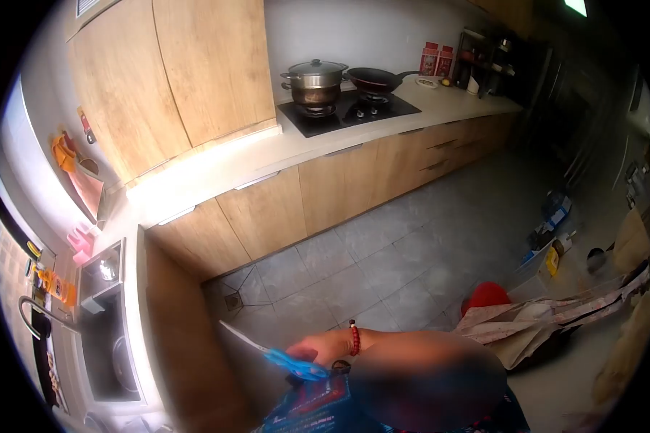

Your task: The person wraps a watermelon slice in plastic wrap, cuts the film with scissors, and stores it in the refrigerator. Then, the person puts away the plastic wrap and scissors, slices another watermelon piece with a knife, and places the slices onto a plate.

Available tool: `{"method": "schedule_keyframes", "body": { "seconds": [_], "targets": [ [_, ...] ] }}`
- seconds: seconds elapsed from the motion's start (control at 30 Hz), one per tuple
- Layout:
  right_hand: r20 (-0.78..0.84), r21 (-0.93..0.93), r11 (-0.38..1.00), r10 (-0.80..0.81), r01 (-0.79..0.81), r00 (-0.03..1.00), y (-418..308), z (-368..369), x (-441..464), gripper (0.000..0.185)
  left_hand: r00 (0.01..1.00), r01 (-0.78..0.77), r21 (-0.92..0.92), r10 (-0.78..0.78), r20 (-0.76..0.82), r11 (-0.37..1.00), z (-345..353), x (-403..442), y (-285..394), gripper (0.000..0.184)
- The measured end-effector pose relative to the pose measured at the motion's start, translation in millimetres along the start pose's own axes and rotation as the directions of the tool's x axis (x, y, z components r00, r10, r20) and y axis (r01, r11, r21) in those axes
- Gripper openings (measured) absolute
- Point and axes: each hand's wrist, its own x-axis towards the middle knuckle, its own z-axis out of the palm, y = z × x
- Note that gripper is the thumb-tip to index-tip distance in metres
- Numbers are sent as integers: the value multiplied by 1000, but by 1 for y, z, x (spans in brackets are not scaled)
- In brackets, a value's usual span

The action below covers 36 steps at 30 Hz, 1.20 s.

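My right hand (325,348), with a red bead bracelet (354,339) at the wrist, reaches in from the right across the front of my body. Its fingers are closed around a blue-handled tool (296,364). From the handle a thin, pale, blade-like strip (243,336) points up and left over the floor. Whether it is a knife or scissors I cannot tell. A small dark loop (341,367) lies just below the wrist, partly blurred. Dark blue patterned clothing (314,400) is right under the hand. My left hand does not show.
At left, a sink (112,353) with a curved tap (25,310) is set in the counter. A lidded pot (315,83) and frying pan (375,79) stand on the hob (350,112). A red round object (485,296) and crumpled cloth (542,317) are at right, above the tiled floor (383,263).
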Motion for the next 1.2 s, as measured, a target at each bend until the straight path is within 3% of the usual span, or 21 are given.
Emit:
{"method": "schedule_keyframes", "body": {
  "seconds": [0.07, 0.13, 0.2, 0.23, 0.27, 0.3, 0.33, 0.4, 0.43, 0.47, 0.5, 0.57, 0.67, 0.73, 0.77, 0.8, 0.87, 0.9, 1.0, 1.07, 1.2],
  "targets": [
    [-33, 98, 994, 42, -38, 999, -10, -5, -46, 78, 978, -26, 236, 73, -194, 971, 60, 16, -41, 57],
    [-108, 112, 994, 10, 3, 994, -7, -6, -81, 77, 978, 78, 152, -106, 180, 985, 122, 24, -72, 56],
    [-253, 179, 978, -56, 103, 966, -5, -9, -113, 75, 895, 180, 198, -244, 372, 963, 162, 49, -103, 57],
    [-335, 207, 971, -43, 118, 941, -14, -6, -129, 73, 879, 196, 261, -287, 381, 945, 188, 45, -114, 56],
    [-355, 202, 970, -54, 133, 933, -14, -10, -144, 73, 818, 225, 119, -254, 517, 967, 217, 44, -132, 66],
    [-443, 182, 974, -40, 133, 895, -11, -12, -157, 73, 805, 232, 122, -261, 533, 965, 238, 52, -147, 66],
    [-526, 165, 978, -22, 127, 850, -8, -15, -167, 74, 685, 242, 218, -326, 652, 945, 259, 61, -162, 63],
    [-616, 146, 980, -15, 132, 788, -12, -21, -184, 70, 626, -9, 345, -263, 734, 939, 300, 54, -200, 61],
    [-712, 111, 990, 18, 87, 702, -18, -26, -189, 70, 594, -142, 382, -231, 771, 913, 324, 48, -217, 61],
    [-797, 82, 996, 44, 36, 603, -23, -33, -195, 71, 580, 334, 243, -402, 708, 911, 351, 41, -232, 61],
    [-858, 1, 999, 20, -38, 514, -23, -45, -201, 64, 551, 341, 271, -425, 718, 900, 368, 50, -256, 61],
    [-895, 21, 1000, 24, -12, 446, -33, -73, -218, 54, 502, 369, 276, -440, 745, 888, 411, 54, -299, 63],
    [-951, 48, 996, 23, 74, 309, -33, -122, -234, 36, 502, 299, 385, -487, 715, 873, 503, 30, -331, 67],
    [-989, 107, 787, 22, 608, 146, -38, -148, -246, 32, 651, 310, 323, -447, 613, 894, 569, -16, -343, 25],
    [-998, 69, 729, 56, 681, 42, -52, -157, -250, 27, 355, 310, 403, -499, 791, 861, 574, 20, -386, 74],
    [-998, 57, 726, 54, 686, 25, -56, -169, -260, 27, 331, 321, 440, -534, 778, 839, 603, 7, -396, 75],
    [-997, -67, 569, -65, 819, -36, -51, -183, -284, 24, 336, 302, 451, -536, 774, 840, 657, -21, -426, 75],
    [-990, -78, 570, 55, 818, -133, -48, -189, -291, 26, 283, 317, 441, -528, 801, 840, 680, -36, -439, 75],
    [-967, -152, 482, 108, 863, -230, -43, -195, -323, 29, 115, 344, 465, -528, 841, 816, 746, -91, -474, 75],
    [-932, -191, 513, 174, 837, -319, -49, -201, -353, 30, -23, 409, 478, -515, 857, 777, 781, -133, -494, 75],
    [-957, -265, 265, 48, 927, -287, -38, -219, -428, 23, -166, 409, 521, -501, 850, 749, 830, -209, -531, 78]
  ]
}}
